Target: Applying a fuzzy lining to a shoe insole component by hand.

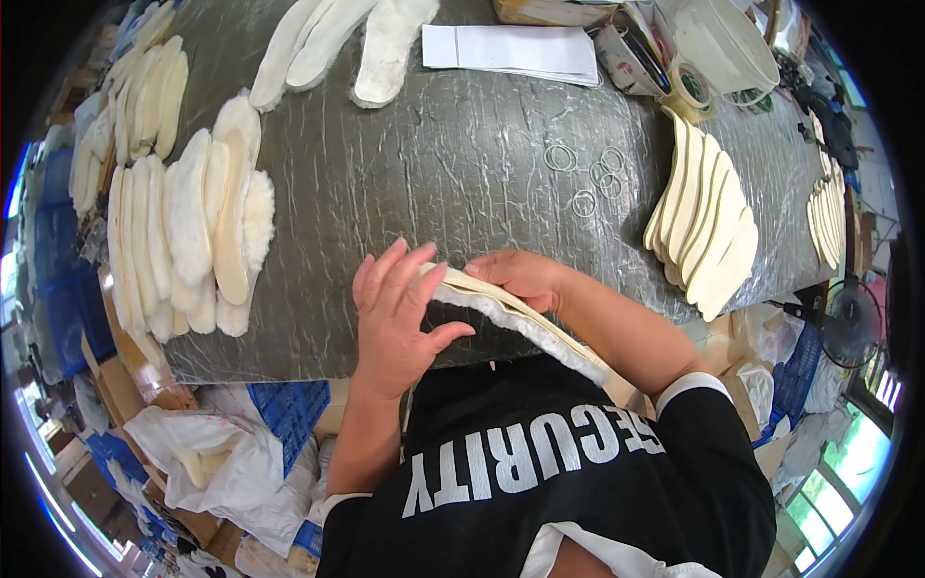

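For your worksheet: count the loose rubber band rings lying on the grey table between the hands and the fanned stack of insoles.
4 rubber bands: one leftmost, two overlapping to its right, one lower down. More may hide among the clutter at the table's far end.

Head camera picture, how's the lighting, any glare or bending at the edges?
Head view: even daylight, soft sheen on the wrinkled grey table cover; the table's edges bow strongly toward the black fisheye rim; left hand, right hand and the fleecy insole stay sharp.
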Action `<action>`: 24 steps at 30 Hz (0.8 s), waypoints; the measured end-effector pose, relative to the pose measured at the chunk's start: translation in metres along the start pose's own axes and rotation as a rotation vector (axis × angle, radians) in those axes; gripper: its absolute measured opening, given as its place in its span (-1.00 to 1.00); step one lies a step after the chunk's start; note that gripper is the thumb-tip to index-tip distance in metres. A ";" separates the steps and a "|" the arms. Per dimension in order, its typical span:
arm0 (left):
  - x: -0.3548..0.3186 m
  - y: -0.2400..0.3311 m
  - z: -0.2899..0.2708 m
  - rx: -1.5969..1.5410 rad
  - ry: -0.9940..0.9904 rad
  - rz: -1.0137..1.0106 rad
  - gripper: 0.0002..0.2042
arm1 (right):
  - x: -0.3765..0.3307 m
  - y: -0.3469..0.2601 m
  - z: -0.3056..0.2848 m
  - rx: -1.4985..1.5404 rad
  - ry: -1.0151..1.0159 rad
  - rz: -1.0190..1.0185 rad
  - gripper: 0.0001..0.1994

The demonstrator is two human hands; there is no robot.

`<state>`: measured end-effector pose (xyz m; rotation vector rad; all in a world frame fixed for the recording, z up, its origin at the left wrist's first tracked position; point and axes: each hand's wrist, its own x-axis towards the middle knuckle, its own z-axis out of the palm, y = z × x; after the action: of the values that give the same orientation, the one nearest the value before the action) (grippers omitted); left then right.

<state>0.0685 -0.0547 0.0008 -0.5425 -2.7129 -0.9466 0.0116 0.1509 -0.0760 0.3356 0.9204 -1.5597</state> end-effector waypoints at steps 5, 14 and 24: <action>0.001 0.003 0.002 0.044 -0.053 0.031 -0.52 | -0.003 0.018 0.014 0.096 -0.070 0.110 -0.69; -0.007 0.005 0.000 -0.122 -0.153 0.062 -0.67 | -0.019 0.029 0.024 -0.017 -0.031 0.165 -0.77; 0.004 0.045 0.005 -0.021 -0.289 0.187 -0.68 | -0.019 0.047 0.029 0.021 -0.105 0.086 -0.88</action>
<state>0.0831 -0.0173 0.0231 -0.9884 -2.8343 -0.9106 0.0676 0.1458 -0.0615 0.3016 0.7984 -1.4952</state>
